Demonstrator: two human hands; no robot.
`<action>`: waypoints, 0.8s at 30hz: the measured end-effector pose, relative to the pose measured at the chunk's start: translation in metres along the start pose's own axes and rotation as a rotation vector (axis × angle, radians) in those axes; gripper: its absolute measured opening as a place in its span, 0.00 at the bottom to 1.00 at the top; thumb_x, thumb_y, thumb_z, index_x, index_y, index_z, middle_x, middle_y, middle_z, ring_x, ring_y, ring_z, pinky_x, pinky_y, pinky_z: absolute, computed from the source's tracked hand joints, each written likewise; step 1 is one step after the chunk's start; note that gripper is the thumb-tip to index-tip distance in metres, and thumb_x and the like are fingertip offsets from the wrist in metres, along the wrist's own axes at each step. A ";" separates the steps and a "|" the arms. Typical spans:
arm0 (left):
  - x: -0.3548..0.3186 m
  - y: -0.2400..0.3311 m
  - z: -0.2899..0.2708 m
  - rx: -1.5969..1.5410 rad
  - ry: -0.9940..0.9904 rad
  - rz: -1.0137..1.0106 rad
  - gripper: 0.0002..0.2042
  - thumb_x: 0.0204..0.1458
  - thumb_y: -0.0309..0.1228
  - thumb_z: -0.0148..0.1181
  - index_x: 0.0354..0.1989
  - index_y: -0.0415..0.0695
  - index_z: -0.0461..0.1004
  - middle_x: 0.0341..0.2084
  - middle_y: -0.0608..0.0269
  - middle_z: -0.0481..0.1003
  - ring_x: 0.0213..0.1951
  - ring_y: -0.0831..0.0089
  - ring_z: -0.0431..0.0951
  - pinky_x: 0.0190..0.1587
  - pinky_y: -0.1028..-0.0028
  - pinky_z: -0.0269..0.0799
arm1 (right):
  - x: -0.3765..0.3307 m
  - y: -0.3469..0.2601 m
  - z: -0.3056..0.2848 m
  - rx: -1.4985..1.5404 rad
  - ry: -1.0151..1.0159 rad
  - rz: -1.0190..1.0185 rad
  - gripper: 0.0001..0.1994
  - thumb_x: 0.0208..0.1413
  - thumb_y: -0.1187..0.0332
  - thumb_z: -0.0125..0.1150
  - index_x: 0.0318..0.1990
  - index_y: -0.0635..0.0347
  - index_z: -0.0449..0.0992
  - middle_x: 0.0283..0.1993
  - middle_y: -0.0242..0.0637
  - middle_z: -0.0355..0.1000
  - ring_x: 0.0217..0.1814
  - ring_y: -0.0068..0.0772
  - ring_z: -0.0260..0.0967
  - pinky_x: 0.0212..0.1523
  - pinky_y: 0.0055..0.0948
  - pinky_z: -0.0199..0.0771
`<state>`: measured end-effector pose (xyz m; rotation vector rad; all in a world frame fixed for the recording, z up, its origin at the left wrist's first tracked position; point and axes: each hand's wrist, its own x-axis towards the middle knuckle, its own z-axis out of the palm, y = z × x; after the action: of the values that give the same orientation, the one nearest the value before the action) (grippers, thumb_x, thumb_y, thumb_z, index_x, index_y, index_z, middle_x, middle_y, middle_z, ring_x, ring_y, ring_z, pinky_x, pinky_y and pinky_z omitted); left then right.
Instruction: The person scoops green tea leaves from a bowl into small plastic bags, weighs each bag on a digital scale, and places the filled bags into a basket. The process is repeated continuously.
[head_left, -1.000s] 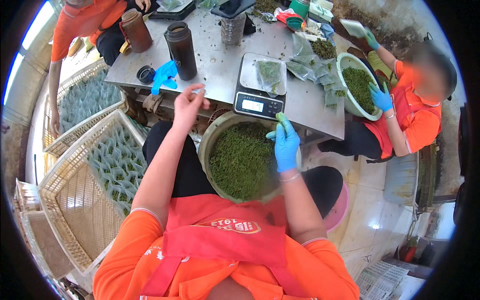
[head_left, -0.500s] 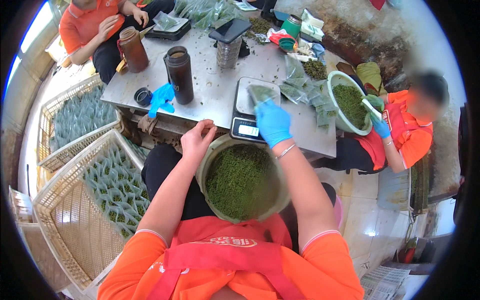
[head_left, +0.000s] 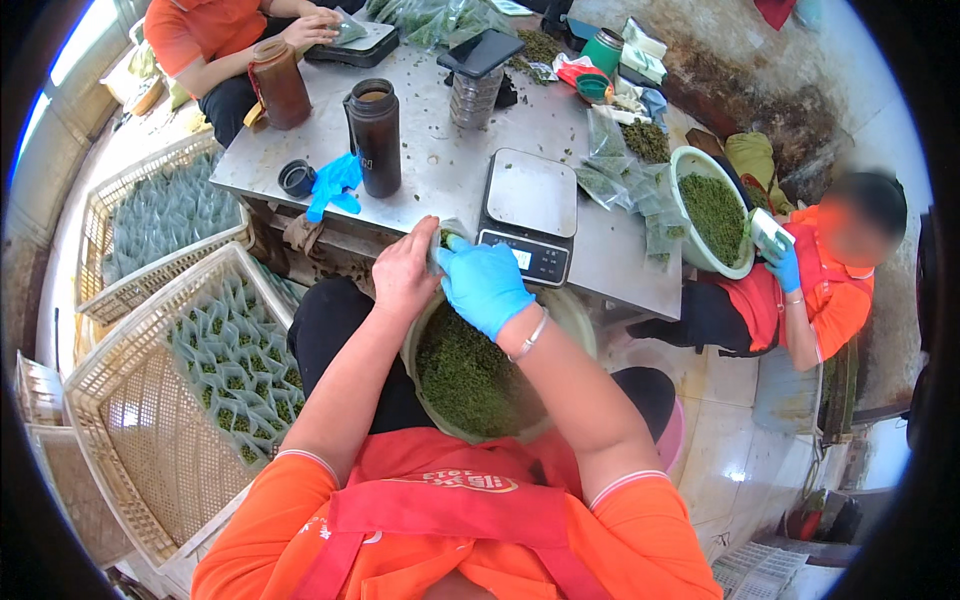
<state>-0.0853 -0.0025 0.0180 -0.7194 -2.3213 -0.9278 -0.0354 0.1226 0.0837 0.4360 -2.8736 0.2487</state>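
Dark flask (head_left: 375,135) beside blue glove (head_left: 333,184); basket (head_left: 120,420) holds filled packets (head_left: 225,365).

The steel table (head_left: 440,165) carries a scale (head_left: 530,215), dark flask (head_left: 375,135), brown jar (head_left: 280,82), blue glove (head_left: 335,182) and green-filled bags (head_left: 625,180).

There is one view only, from a camera on the seated person's head, looking steeply down and forward. Nearest, along the lower edge, are the person's own chest and forearms; the basin (head_left: 470,375) in the lap sits close below. The table (head_left: 440,160) lies farther off, toward the top, with baskets (head_left: 150,400) to the left and a co-worker (head_left: 820,290) at the right. The fisheye bends straight edges near its dark round rim.
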 end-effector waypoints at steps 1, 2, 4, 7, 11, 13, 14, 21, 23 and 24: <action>0.001 0.003 -0.002 0.030 -0.098 -0.077 0.34 0.29 0.31 0.68 0.52 0.52 0.65 0.27 0.59 0.75 0.31 0.59 0.76 0.33 0.64 0.70 | -0.002 -0.003 -0.008 0.019 -0.009 0.010 0.07 0.43 0.70 0.52 0.32 0.56 0.72 0.31 0.40 0.70 0.26 0.42 0.72 0.26 0.41 0.66; 0.003 0.007 -0.006 0.060 -0.196 -0.154 0.34 0.29 0.31 0.68 0.52 0.51 0.65 0.27 0.59 0.75 0.31 0.59 0.76 0.32 0.64 0.70 | -0.003 -0.005 -0.014 0.038 -0.018 0.019 0.08 0.43 0.70 0.52 0.33 0.56 0.72 0.32 0.41 0.70 0.26 0.42 0.72 0.25 0.41 0.67; 0.002 0.006 -0.007 0.051 -0.232 -0.109 0.33 0.30 0.32 0.67 0.52 0.51 0.65 0.25 0.59 0.75 0.28 0.58 0.76 0.30 0.63 0.69 | -0.003 0.002 -0.003 0.048 -0.050 0.031 0.09 0.44 0.70 0.51 0.35 0.57 0.72 0.36 0.43 0.70 0.28 0.42 0.72 0.25 0.41 0.69; -0.001 0.008 -0.006 0.010 -0.159 -0.021 0.29 0.35 0.30 0.62 0.53 0.55 0.66 0.23 0.56 0.75 0.28 0.58 0.76 0.29 0.64 0.70 | 0.000 0.014 0.002 0.153 -0.200 0.049 0.10 0.47 0.66 0.51 0.39 0.52 0.73 0.39 0.43 0.70 0.32 0.46 0.72 0.31 0.41 0.72; 0.002 -0.001 -0.006 0.044 -0.230 -0.258 0.26 0.41 0.44 0.64 0.51 0.53 0.66 0.26 0.57 0.76 0.28 0.58 0.77 0.30 0.66 0.71 | 0.017 0.035 -0.064 1.271 -0.236 0.309 0.09 0.50 0.71 0.56 0.39 0.59 0.78 0.28 0.36 0.73 0.22 0.21 0.68 0.27 0.21 0.70; 0.005 0.002 -0.004 0.019 -0.186 -0.223 0.26 0.42 0.45 0.63 0.49 0.50 0.67 0.24 0.56 0.75 0.26 0.58 0.76 0.28 0.65 0.70 | 0.039 0.064 -0.062 1.242 0.015 0.348 0.09 0.51 0.72 0.56 0.39 0.62 0.77 0.29 0.35 0.73 0.25 0.20 0.69 0.28 0.19 0.70; 0.006 0.003 -0.004 0.010 -0.165 -0.203 0.25 0.42 0.46 0.63 0.48 0.48 0.68 0.23 0.56 0.75 0.25 0.58 0.76 0.27 0.65 0.70 | 0.054 0.085 -0.047 0.786 0.146 0.298 0.11 0.51 0.71 0.53 0.40 0.66 0.76 0.34 0.42 0.74 0.32 0.31 0.72 0.34 0.27 0.73; 0.011 0.007 -0.009 0.065 -0.255 -0.193 0.30 0.38 0.51 0.65 0.49 0.49 0.67 0.22 0.58 0.75 0.24 0.60 0.76 0.28 0.66 0.71 | 0.058 0.117 0.022 0.064 0.157 0.121 0.09 0.47 0.72 0.47 0.32 0.64 0.73 0.35 0.50 0.70 0.40 0.51 0.68 0.40 0.44 0.70; 0.013 0.007 -0.011 0.031 -0.339 -0.373 0.33 0.38 0.53 0.64 0.52 0.50 0.65 0.25 0.57 0.76 0.28 0.59 0.78 0.31 0.65 0.72 | 0.026 0.107 0.024 0.058 0.103 0.140 0.07 0.47 0.69 0.49 0.29 0.60 0.73 0.32 0.49 0.70 0.37 0.51 0.68 0.37 0.44 0.70; 0.011 0.004 -0.011 -0.009 -0.289 -0.385 0.33 0.38 0.53 0.63 0.52 0.50 0.65 0.27 0.56 0.77 0.30 0.58 0.78 0.33 0.65 0.72 | 0.010 0.094 0.006 0.118 0.033 0.162 0.07 0.47 0.68 0.50 0.29 0.59 0.74 0.32 0.48 0.70 0.37 0.50 0.68 0.37 0.43 0.70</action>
<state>-0.0879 -0.0050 0.0334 -0.4368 -2.7773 -1.0544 -0.0751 0.2075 0.0683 0.2169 -2.8742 0.4511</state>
